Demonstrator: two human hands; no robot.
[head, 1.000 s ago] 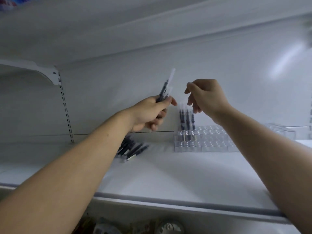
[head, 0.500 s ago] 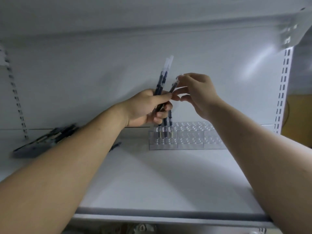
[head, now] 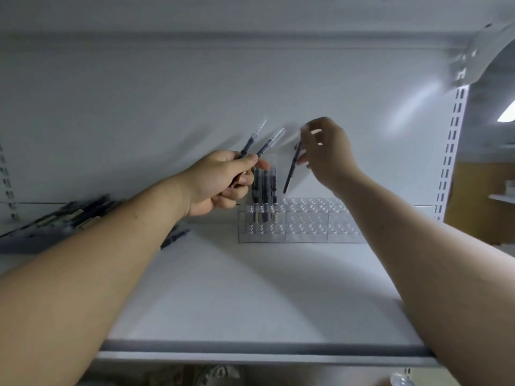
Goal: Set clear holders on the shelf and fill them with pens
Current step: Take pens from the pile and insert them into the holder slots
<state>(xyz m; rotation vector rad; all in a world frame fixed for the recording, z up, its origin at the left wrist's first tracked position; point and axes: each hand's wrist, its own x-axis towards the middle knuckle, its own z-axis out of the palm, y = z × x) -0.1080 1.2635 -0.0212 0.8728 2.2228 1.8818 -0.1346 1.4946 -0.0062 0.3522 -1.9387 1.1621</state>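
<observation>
White shelf (head: 250, 288) carries clear holders (head: 306, 221), perhaps four upright pens (head: 264, 188) in their left end. Left hand (head: 220, 182) grips two pens (head: 267, 144); right hand (head: 328, 154) pinches one pen (head: 291, 171), tilted, just above the holders.

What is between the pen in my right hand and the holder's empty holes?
Nothing visible. The pen hangs tilted from the right hand, its tip over free holes in the holder, beside the standing pens.
</observation>
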